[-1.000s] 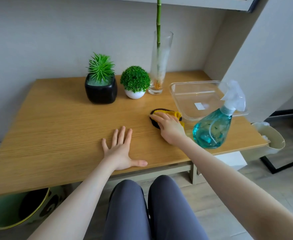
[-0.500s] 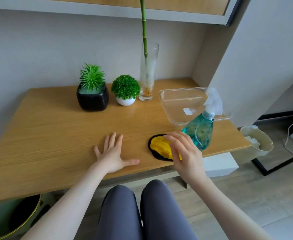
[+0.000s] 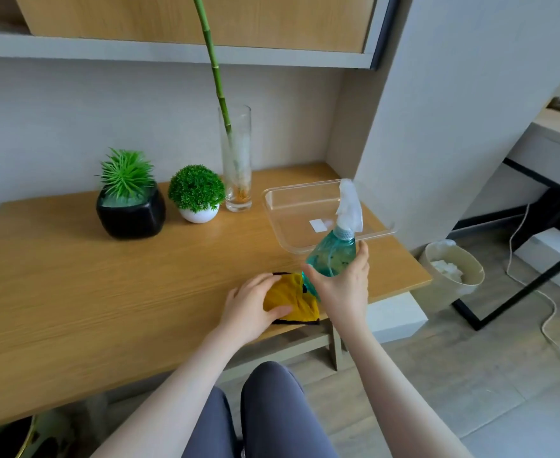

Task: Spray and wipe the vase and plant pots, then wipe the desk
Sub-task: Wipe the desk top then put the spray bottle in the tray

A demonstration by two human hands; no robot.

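At the near edge of the surface, the yellow cloth is now gripped by the left hand, which lay flat on the wood a moment ago. The grip of the right hand, moved off the cloth, is closed around the spray bottle. Both tools are thus taken up; spraying likely follows. Farther back, the black pot, white pot and glass vase stand untouched beside the clear tray.

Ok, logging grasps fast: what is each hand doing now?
Left hand: grips the yellow cloth.
Right hand: holds the spray bottle.
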